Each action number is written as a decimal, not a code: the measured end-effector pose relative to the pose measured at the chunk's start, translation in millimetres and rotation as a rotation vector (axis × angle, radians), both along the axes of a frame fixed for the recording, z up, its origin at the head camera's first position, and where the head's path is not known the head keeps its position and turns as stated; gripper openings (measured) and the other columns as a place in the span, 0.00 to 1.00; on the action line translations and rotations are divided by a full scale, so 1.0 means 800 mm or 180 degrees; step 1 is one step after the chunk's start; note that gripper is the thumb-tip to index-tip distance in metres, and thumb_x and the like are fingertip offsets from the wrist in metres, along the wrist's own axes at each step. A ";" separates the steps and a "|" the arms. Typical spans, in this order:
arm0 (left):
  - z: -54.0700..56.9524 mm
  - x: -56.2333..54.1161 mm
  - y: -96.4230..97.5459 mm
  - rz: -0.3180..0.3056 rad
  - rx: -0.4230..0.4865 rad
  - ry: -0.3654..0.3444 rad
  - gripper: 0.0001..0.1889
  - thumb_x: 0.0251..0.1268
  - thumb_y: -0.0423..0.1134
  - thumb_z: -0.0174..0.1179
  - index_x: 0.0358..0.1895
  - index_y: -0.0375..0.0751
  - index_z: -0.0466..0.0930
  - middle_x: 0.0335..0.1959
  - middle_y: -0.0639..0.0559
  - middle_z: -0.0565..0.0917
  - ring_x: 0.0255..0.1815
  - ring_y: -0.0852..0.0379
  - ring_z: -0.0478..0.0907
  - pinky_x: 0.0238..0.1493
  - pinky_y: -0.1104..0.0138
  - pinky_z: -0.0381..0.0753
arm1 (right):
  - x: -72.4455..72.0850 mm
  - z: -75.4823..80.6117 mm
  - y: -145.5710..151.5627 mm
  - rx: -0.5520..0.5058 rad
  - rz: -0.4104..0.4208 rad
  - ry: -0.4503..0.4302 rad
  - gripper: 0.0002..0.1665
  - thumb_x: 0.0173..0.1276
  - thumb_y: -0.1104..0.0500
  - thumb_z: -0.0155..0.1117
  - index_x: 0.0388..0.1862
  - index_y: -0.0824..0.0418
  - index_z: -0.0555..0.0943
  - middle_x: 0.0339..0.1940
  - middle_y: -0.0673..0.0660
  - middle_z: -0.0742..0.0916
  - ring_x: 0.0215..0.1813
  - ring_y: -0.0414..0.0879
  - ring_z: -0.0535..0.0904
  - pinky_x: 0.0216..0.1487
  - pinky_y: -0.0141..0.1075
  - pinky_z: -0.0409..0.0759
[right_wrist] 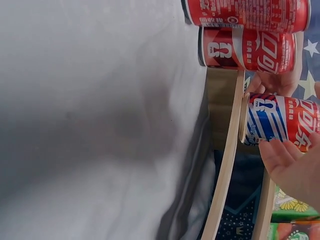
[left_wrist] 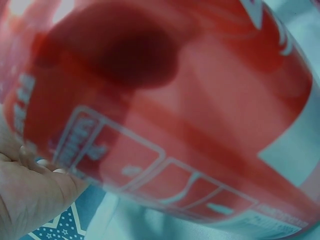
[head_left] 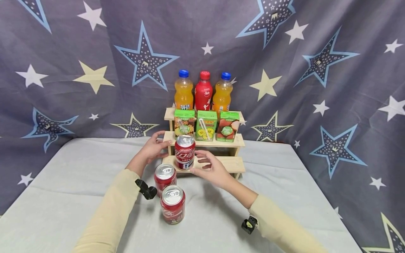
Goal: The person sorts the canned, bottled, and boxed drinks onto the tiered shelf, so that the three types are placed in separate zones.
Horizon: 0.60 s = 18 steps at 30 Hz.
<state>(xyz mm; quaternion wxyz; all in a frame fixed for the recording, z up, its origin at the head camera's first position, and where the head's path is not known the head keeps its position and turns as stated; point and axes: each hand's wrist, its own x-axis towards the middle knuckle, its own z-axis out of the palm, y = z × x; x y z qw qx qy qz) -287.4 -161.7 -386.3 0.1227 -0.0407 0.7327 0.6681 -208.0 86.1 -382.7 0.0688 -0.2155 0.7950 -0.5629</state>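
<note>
A red cola can (head_left: 185,154) stands upright on the lowest step of a wooden three-step stand (head_left: 227,164). My right hand (head_left: 213,168) is at the can's right side, fingers parted and slightly bent, fingertips at its wall; whether they touch is unclear. At the stand's left end is my left hand (head_left: 153,149), its fingers stretched toward the middle step's edge. Two more cola cans, a farther one (head_left: 165,178) and a nearer one (head_left: 173,204), stand on the cloth before the stand. One red can (left_wrist: 200,110) fills the left wrist view.
Three juice cartons (head_left: 206,125) line the middle step. On the top step stand two orange drink bottles (head_left: 184,91) with a red bottle (head_left: 204,92) between them. White cloth (head_left: 79,196) covers the table, and a starry curtain (head_left: 202,31) hangs behind.
</note>
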 end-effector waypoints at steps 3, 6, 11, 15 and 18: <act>0.000 0.000 0.001 0.0006 -0.0001 0.0004 0.36 0.70 0.37 0.49 0.74 0.48 0.39 0.67 0.31 0.58 0.64 0.38 0.64 0.60 0.48 0.76 | 0.007 0.001 0.005 0.0087 0.0198 0.0011 0.37 0.58 0.61 0.69 0.66 0.60 0.65 0.62 0.67 0.74 0.62 0.62 0.70 0.61 0.57 0.73; 0.001 0.000 0.001 0.0010 0.0001 0.0008 0.36 0.70 0.38 0.50 0.74 0.48 0.39 0.67 0.31 0.58 0.64 0.38 0.65 0.59 0.48 0.76 | 0.014 0.002 0.009 0.0188 0.0382 0.0060 0.37 0.57 0.60 0.70 0.65 0.60 0.67 0.62 0.64 0.75 0.61 0.59 0.72 0.62 0.55 0.73; 0.001 0.001 0.001 0.0004 -0.0015 0.0023 0.35 0.70 0.37 0.49 0.74 0.47 0.39 0.66 0.31 0.60 0.62 0.39 0.66 0.58 0.50 0.77 | 0.026 0.002 0.012 0.0369 0.0715 0.0169 0.35 0.56 0.58 0.71 0.62 0.60 0.70 0.61 0.60 0.77 0.60 0.56 0.74 0.60 0.48 0.77; 0.001 0.002 0.001 -0.0006 -0.0047 0.0038 0.35 0.70 0.37 0.49 0.74 0.46 0.39 0.65 0.31 0.61 0.60 0.40 0.67 0.58 0.51 0.78 | 0.034 -0.003 0.010 0.0493 0.0947 0.0106 0.34 0.56 0.57 0.71 0.62 0.57 0.71 0.60 0.56 0.78 0.59 0.56 0.74 0.57 0.43 0.79; 0.001 0.002 0.001 -0.0009 -0.0048 0.0037 0.35 0.70 0.37 0.49 0.74 0.46 0.39 0.64 0.31 0.62 0.59 0.40 0.68 0.57 0.52 0.78 | 0.041 -0.008 0.005 0.0478 0.1091 -0.0012 0.35 0.56 0.58 0.71 0.63 0.57 0.69 0.61 0.57 0.77 0.60 0.57 0.74 0.58 0.44 0.79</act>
